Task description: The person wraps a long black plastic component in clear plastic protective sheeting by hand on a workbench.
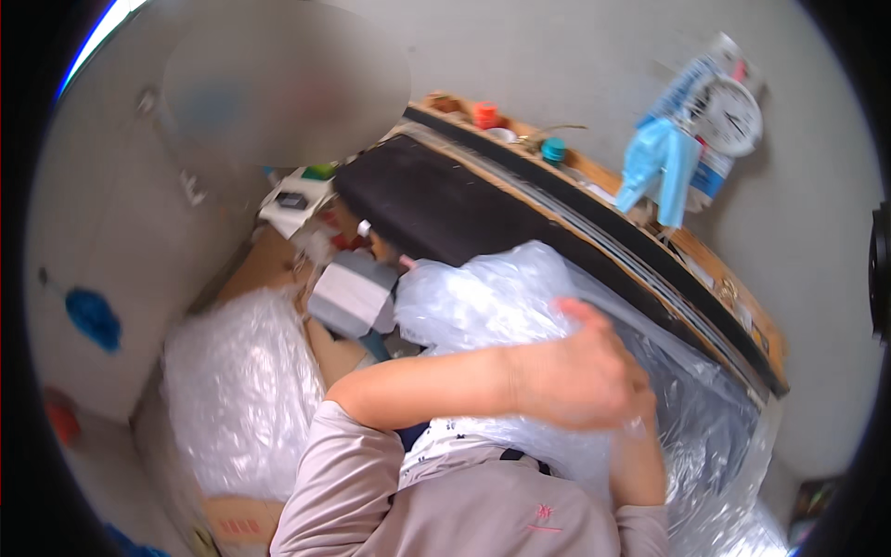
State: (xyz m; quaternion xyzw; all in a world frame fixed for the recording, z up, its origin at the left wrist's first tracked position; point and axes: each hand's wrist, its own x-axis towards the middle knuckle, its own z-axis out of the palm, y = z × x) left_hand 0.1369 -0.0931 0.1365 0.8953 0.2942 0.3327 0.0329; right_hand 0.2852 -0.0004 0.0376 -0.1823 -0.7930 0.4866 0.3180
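My left arm reaches across my body, and my left hand sits over a clear plastic bag on my lap. Its fingers look curled and the thumb stands up; motion smears them, and whatever they hold is hidden. Right beside it, my right hand is mostly covered by the left one, so its fingers do not show. More clear plastic film spreads to the right of my hands, along the front of a dark bench.
A bundle of clear plastic bags lies at left on a cardboard box. Ahead stand a grey box-shaped object and the dark padded bench with a wooden ledge. Blue masks and a round clock hang on the wall.
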